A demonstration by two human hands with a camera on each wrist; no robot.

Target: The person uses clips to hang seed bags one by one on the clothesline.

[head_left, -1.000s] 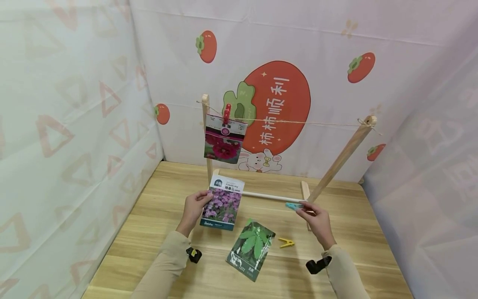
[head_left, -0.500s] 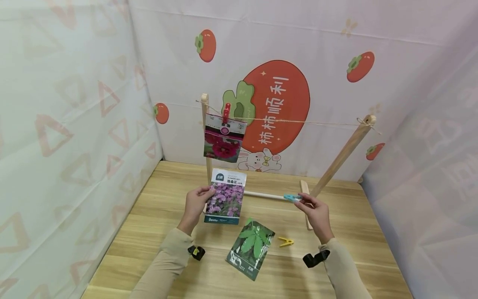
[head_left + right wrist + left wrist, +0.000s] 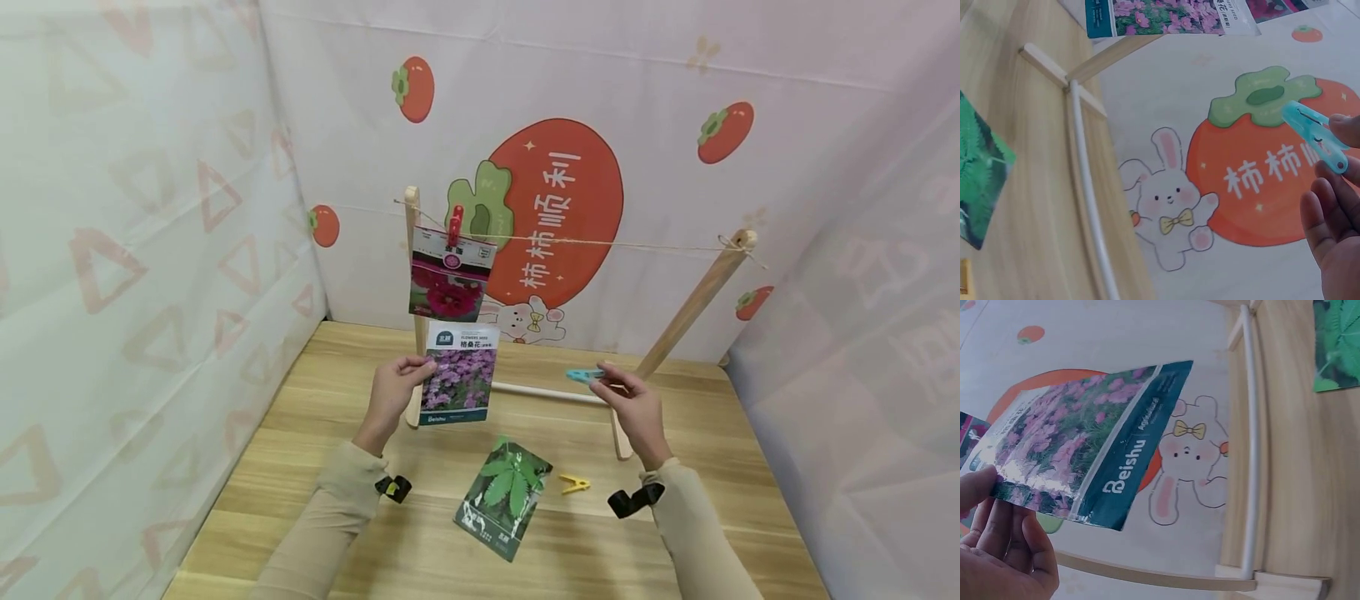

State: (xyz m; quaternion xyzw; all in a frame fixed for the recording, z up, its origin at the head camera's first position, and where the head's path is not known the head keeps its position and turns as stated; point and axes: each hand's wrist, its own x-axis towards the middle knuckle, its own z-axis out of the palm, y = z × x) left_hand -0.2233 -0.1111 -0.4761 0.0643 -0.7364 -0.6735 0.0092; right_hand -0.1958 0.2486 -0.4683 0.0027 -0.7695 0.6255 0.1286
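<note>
My left hand (image 3: 393,392) pinches the left edge of a seed packet with purple flowers (image 3: 459,375), between thumb and fingers. The packet stands nearly upright above the table, just below a hanging packet with dark red flowers (image 3: 447,287). A red clothespin (image 3: 455,225) fixes that hanging packet to a thin string (image 3: 600,242). Over on the right, my right hand (image 3: 636,412) pinches a light blue clothespin (image 3: 583,376) by one end, as the right wrist view also shows, its clothespin (image 3: 1315,136) pointing away from the fingers. Both hands are below the string.
A green leaf packet (image 3: 506,498) lies on the wooden table (image 3: 405,533), with a yellow clothespin (image 3: 574,484) to its right. The string runs between the left post (image 3: 412,217) and the right post (image 3: 697,304). A white rod (image 3: 551,393) joins the posts low down.
Both hands have risen towards the string, carrying the purple-flower packet and the blue clothespin. The hanging packet, the leaf packet and the yellow clothespin stay where they were.
</note>
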